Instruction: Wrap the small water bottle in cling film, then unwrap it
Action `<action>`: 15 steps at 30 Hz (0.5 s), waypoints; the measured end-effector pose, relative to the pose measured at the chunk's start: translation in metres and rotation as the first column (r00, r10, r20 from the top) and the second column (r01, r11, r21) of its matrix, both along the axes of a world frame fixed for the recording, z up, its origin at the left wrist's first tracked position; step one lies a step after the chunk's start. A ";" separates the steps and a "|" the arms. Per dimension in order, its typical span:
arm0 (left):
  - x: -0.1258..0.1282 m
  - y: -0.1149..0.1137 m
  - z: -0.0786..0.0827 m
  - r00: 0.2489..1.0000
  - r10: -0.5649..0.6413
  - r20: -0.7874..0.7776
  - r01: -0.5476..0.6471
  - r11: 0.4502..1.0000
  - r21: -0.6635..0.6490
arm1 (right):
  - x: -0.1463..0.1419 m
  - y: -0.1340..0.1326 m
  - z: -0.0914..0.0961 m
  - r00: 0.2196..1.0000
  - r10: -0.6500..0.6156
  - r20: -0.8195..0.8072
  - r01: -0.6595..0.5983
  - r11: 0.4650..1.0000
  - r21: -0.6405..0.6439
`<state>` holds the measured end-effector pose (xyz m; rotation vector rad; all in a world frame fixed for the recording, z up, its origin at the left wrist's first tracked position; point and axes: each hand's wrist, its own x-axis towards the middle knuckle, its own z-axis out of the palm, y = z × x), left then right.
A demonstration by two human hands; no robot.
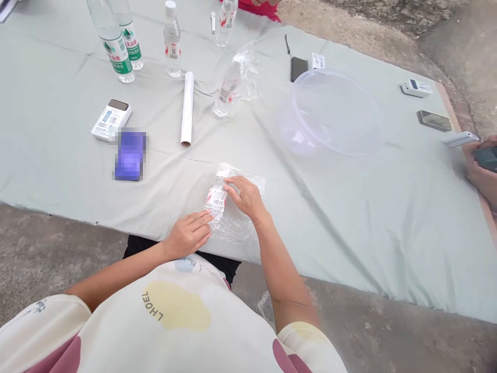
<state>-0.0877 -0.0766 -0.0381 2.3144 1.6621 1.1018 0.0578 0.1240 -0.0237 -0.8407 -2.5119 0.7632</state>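
A small clear plastic bottle (216,198) with a red-and-white label lies on a crumpled sheet of clear plastic wrap (236,228) near the table's front edge. My left hand (189,233) rests beside the bottle's near end, its fingers stretched out and the tips touching it. Over the bottle's far end, my right hand (247,196) is bent, thumb and fingertips closed on the wrap there. Its fingertips partly cover that end of the bottle. Beyond my hands lies a white roll of film (187,109). Another bottle (225,96) stands with loose clear film (248,67) against it.
A large clear basin (334,114) stands right of centre. Water bottles (116,57) and a smaller bottle (172,44) are at the back left. A white power bank (111,120) and a blurred purple item (130,155) lie left. Another person's hand (483,166) holds something dark at right.
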 end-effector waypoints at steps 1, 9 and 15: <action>0.005 0.005 0.001 0.998 -0.048 -0.048 0.048 0.999 0.012 | 0.005 -0.001 -0.004 1.000 -0.020 -0.022 0.020 1.000 0.008; 0.052 0.047 0.011 0.904 -0.256 -0.341 0.221 0.965 -0.139 | 0.032 -0.013 0.008 0.944 -0.329 -0.019 0.330 0.943 0.056; 0.109 0.081 -0.002 0.859 -0.277 -0.430 0.168 0.947 -0.276 | 0.030 -0.040 0.036 0.949 -0.254 0.185 0.257 0.966 0.007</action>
